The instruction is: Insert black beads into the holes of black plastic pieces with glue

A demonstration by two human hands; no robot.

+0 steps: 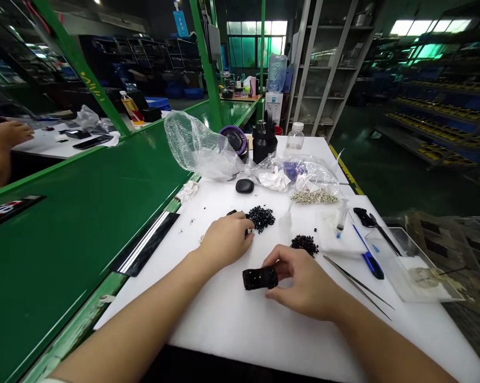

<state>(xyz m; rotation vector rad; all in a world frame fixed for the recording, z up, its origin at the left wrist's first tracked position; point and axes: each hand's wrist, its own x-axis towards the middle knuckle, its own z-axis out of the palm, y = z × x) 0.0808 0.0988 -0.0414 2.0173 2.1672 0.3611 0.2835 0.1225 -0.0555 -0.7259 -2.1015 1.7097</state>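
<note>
Between the thumb and fingers of my right hand [303, 276] is a small glossy black piece shaped like a toy car body [259, 278], held just above the white tabletop. My left hand [227, 239] is palm down with curled fingers, beside a pile of tiny black parts [261, 218]. Dark edges show at its fingertips, but what it holds is mostly hidden. Just beyond my right hand lies a second pile of small dark parts [304, 244]. Long metal tweezers [357, 284] rest to the right of that hand.
Along the back are a clear plastic bag [208, 154], a bag of pale small parts [314, 197], a black bottle [264, 139] and a black oval case [245, 185]. A syringe [341, 219], blue-handled tool [372, 265] and clear tray [415, 266] are right. Another person's hand [8, 133] is far left.
</note>
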